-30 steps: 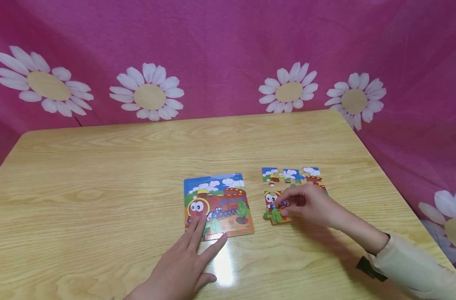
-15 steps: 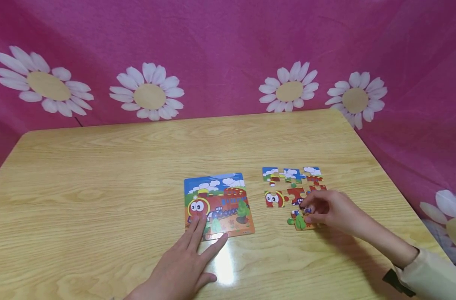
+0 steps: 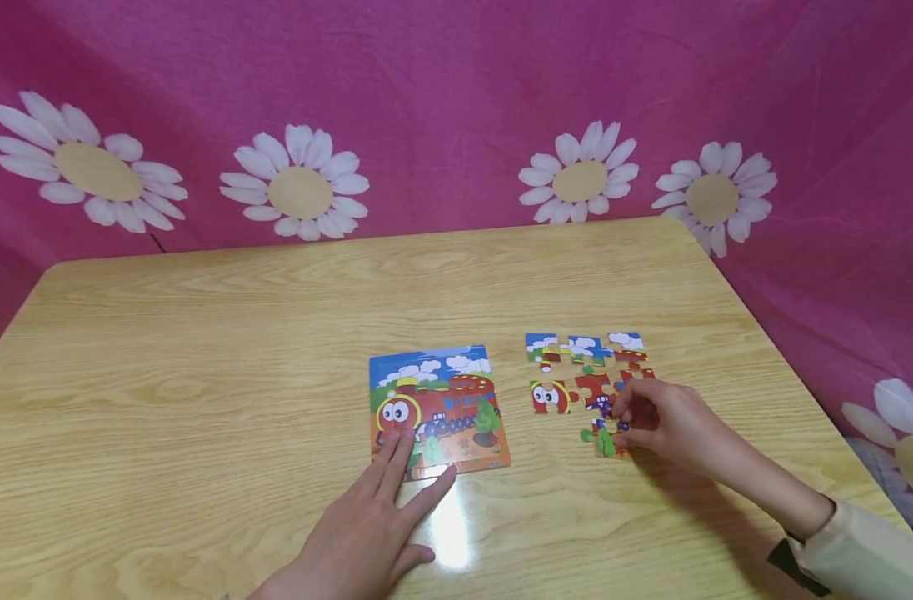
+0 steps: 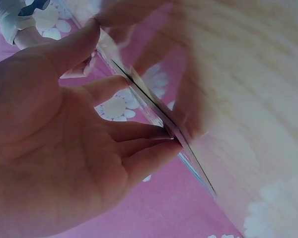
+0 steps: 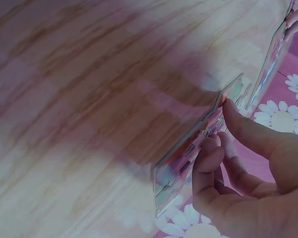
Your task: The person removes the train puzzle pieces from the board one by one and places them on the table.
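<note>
A flat train picture board (image 3: 452, 387) lies on the table in the head view. The fingertips of my left hand (image 3: 355, 533) rest on its lower left part, the fingers straight and spread. To the right, my right hand (image 3: 681, 425) pinches a jigsaw piece with a green bush (image 3: 605, 443) between thumb and fingers. This piece sits just under the middle row of pieces; the fingers cover its right part. Just above are a piece with the train's eyes (image 3: 548, 397) and a red piece (image 3: 593, 387). A red piece at the row's right end is partly hidden by the hand.
Along the top of the group lie three sky pieces: the left one (image 3: 541, 347), the middle one (image 3: 586, 349) and the right one (image 3: 626, 342). The wooden table (image 3: 202, 375) meets a pink flowered cloth (image 3: 441, 117) at its back and right edges.
My right hand has carried the bush piece to the right, uncovering the piece with the eyes, then nudged it slightly up towards the middle row. The left hand has stayed on the board.
</note>
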Available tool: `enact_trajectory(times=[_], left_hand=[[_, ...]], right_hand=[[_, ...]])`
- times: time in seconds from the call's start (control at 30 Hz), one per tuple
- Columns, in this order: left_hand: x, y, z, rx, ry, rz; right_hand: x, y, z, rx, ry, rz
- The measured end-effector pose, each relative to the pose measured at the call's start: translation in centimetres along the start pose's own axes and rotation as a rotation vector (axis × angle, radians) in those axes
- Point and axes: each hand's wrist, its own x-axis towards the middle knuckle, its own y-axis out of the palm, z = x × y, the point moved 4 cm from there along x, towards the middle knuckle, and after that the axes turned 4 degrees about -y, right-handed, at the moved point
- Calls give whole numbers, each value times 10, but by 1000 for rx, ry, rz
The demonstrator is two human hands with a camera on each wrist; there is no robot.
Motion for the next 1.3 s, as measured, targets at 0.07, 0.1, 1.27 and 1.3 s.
enact_trajectory(times=[0.07, 0.1, 1.27, 1.3], left_hand=[[0, -1, 0, -1, -1, 1], [0, -1, 0, -2, 0, -1], [-20, 2, 15, -19, -118, -1], [-20, 2, 15, -17, -116, -3]], right_hand=[[0, -1, 0, 9, 6, 7], [1, -1, 1, 12, 7, 6], [92, 74, 124, 495, -86, 271], [93, 77, 126, 493, -85, 282]])
